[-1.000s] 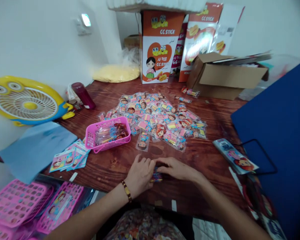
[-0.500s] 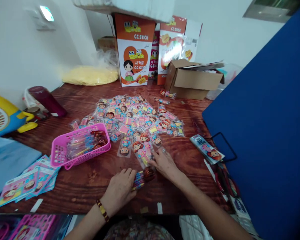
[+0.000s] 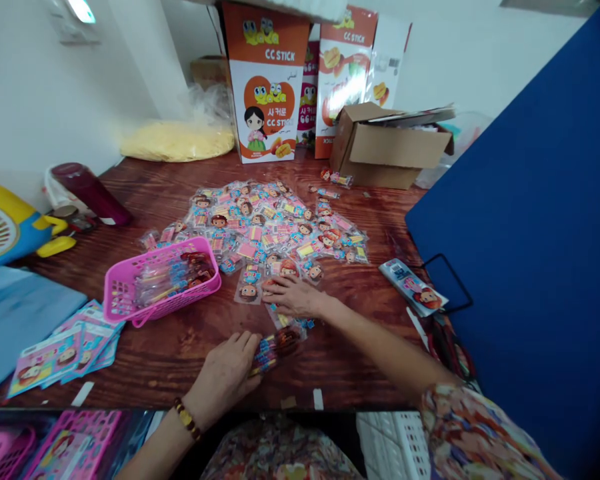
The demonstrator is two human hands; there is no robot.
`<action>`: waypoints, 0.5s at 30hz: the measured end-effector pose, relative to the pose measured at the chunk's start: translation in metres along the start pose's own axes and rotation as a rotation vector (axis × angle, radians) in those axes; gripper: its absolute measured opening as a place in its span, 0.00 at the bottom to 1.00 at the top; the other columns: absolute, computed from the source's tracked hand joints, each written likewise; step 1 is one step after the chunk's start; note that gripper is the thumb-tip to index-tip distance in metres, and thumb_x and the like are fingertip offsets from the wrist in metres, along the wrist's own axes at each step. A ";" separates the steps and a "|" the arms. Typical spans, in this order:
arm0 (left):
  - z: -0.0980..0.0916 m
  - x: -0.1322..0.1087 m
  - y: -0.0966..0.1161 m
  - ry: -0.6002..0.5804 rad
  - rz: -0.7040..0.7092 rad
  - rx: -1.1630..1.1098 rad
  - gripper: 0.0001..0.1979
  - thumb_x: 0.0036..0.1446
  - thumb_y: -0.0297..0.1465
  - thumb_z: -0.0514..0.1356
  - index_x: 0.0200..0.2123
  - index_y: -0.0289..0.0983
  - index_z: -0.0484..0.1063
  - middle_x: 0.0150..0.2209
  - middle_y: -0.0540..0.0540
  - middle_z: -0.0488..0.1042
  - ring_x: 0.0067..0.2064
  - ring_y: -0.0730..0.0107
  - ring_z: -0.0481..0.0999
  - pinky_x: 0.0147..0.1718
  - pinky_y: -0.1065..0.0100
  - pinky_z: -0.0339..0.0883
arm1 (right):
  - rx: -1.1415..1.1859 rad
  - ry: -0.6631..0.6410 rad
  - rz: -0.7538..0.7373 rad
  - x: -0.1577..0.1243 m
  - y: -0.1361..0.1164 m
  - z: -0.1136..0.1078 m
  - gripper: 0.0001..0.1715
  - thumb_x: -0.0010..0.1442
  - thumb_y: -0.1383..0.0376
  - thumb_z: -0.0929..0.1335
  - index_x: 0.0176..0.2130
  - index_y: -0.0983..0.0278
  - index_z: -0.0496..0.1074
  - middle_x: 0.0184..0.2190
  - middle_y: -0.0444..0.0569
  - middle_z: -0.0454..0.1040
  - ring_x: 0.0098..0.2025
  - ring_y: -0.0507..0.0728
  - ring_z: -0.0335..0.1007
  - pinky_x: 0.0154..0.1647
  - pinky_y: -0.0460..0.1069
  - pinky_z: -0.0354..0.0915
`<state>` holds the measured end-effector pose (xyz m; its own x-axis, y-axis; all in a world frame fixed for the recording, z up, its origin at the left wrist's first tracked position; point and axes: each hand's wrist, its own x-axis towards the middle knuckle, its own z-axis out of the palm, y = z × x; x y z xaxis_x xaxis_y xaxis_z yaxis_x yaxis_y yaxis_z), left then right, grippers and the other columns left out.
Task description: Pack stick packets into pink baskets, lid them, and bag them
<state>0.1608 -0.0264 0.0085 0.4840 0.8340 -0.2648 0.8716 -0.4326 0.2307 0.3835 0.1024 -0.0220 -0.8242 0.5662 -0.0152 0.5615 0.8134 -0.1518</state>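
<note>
My left hand (image 3: 231, 363), with a beaded bracelet at the wrist, is closed round a bundle of small packets (image 3: 275, 348) near the table's front edge. Their printed doll heads stick out to the right of my fingers. My right hand (image 3: 297, 297) reaches flat over the near edge of a pile of packets (image 3: 253, 220), fingers stretched out and pointing left, covering part of the doll-printed packets beneath. To the left stands a pink basket (image 3: 163, 310) with more packets lying lengthwise inside.
Printed cards (image 3: 63, 353) and blue cloth (image 3: 17, 313) lie at left, near a yellow and blue fan (image 3: 10, 220) and a dark red bottle (image 3: 93, 193). Cartons (image 3: 265, 93) and an open cardboard box (image 3: 390, 143) stand behind. A blue panel (image 3: 530, 220) bounds the right, beside a card stack (image 3: 413, 287).
My right hand has moved left and slightly away from me, onto the doll-printed packets. My left hand, still round its bundle, has shifted a little left. The view has tilted slightly.
</note>
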 end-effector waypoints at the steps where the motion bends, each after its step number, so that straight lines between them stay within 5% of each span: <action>1: 0.000 -0.001 0.000 -0.004 -0.008 -0.005 0.14 0.56 0.30 0.58 0.47 0.39 0.64 0.46 0.43 0.71 0.48 0.56 0.71 0.47 0.58 0.67 | -0.019 -0.008 0.069 -0.005 -0.002 0.005 0.23 0.68 0.56 0.61 0.61 0.52 0.64 0.66 0.42 0.60 0.67 0.61 0.48 0.66 0.59 0.46; 6: 0.000 -0.005 -0.004 -0.012 -0.022 -0.018 0.16 0.56 0.30 0.58 0.48 0.38 0.65 0.47 0.43 0.72 0.50 0.56 0.71 0.49 0.58 0.67 | -0.128 0.026 0.771 -0.064 -0.009 0.008 0.27 0.69 0.51 0.57 0.61 0.57 0.64 0.64 0.55 0.61 0.61 0.68 0.57 0.56 0.64 0.57; 8: 0.001 -0.005 -0.007 -0.016 -0.001 -0.014 0.15 0.57 0.31 0.58 0.49 0.38 0.65 0.47 0.42 0.72 0.50 0.56 0.71 0.49 0.58 0.66 | -0.105 -0.064 0.914 -0.085 -0.009 -0.003 0.28 0.68 0.49 0.57 0.60 0.58 0.65 0.62 0.57 0.64 0.55 0.69 0.63 0.51 0.63 0.60; 15: 0.003 -0.004 -0.009 0.013 0.006 -0.003 0.16 0.58 0.32 0.58 0.49 0.38 0.66 0.46 0.42 0.72 0.50 0.55 0.71 0.48 0.58 0.67 | 0.112 -0.169 0.518 -0.091 0.024 -0.023 0.29 0.64 0.57 0.66 0.62 0.57 0.62 0.60 0.55 0.64 0.60 0.64 0.56 0.58 0.59 0.53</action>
<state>0.1509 -0.0273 0.0046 0.4885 0.8358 -0.2507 0.8682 -0.4369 0.2352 0.4734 0.0734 -0.0012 -0.4479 0.8514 -0.2728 0.8928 0.4100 -0.1863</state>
